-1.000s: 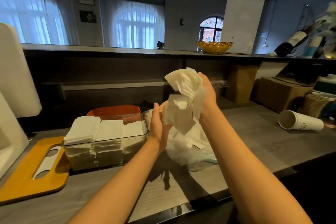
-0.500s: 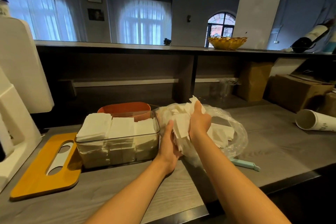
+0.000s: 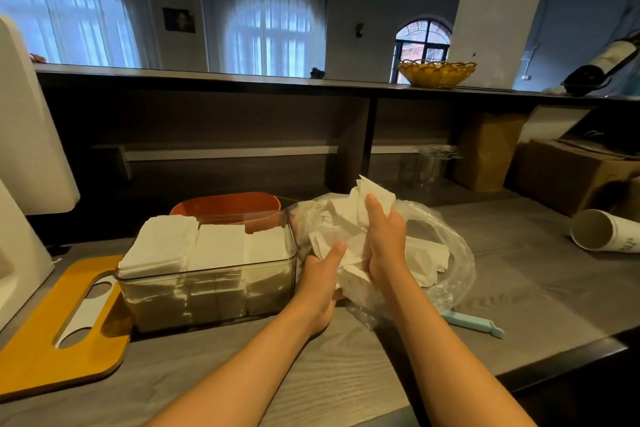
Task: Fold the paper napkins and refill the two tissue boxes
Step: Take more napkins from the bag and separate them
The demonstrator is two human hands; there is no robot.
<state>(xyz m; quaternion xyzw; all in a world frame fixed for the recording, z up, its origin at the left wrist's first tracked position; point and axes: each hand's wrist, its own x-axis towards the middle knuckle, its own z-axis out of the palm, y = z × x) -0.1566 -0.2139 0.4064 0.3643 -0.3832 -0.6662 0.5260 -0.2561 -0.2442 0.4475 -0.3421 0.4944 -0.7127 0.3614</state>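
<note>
Holding one crumpled napkin bunch [image 3: 349,218] between both hands [image 3: 320,274] [image 3: 384,239] above one plastic bag [image 3: 446,253]; one clear box [image 3: 207,284] contains three folded stacks [image 3: 207,246].

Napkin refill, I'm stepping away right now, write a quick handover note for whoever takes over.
Left hand and right hand both grip a crumpled bunch of napkins above the open plastic bag, which holds more napkins.
The clear tissue box is packed with folded stacks; its yellow lid lies to its left.
The orange box behind it: contents hidden.
Left: fold the held bunch, check and fill the orange box, fit the lid.
</note>
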